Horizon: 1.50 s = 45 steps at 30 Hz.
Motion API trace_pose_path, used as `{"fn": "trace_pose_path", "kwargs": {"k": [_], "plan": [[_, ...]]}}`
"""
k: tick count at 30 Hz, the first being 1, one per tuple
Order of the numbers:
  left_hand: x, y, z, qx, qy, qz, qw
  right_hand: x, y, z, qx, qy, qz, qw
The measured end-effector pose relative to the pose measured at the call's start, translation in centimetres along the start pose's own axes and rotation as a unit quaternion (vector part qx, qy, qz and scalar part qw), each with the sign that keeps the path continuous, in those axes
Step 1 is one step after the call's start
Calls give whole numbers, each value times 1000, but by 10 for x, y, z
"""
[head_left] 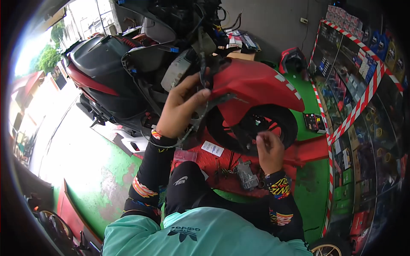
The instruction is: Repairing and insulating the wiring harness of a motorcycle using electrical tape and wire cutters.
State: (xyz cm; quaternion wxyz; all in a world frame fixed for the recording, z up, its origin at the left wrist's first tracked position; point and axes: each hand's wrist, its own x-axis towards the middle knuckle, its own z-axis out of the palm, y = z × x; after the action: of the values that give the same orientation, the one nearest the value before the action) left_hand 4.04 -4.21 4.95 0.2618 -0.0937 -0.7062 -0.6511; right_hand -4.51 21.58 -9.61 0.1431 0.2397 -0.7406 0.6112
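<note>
Pinching a black cable (206,79) between thumb and fingers, the left hand (179,109) sits, from my remote seat, just left of the red front fender (260,85) of a partly stripped motorcycle. I see a thin grey cable (186,137) looping below that wrist. My view puts the right hand (270,151) lower, in front of the front wheel (291,123), its fingers curled toward the thumb; I cannot tell whether they meet or hold anything. Beneath, I make out a clear plastic packet (247,175) and a white card (212,148) on the red platform (314,149).
</note>
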Motion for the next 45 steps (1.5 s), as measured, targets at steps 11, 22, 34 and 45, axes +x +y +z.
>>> {"fn": "trace_pose_path", "kwargs": {"k": [11,22,34,45], "plan": [[1,-5,12,197,86,89,973,106,-158,70,-3,-107,-113,988],[-4,20,3,-50,14,-65,997,123,-134,75,290,-254,35,922],[4,7,-8,-113,-73,-26,991,117,-135,75,522,-364,235,734],[-1,10,2,-19,-16,-14,1000,95,-155,80,64,-88,-85,990]]}}
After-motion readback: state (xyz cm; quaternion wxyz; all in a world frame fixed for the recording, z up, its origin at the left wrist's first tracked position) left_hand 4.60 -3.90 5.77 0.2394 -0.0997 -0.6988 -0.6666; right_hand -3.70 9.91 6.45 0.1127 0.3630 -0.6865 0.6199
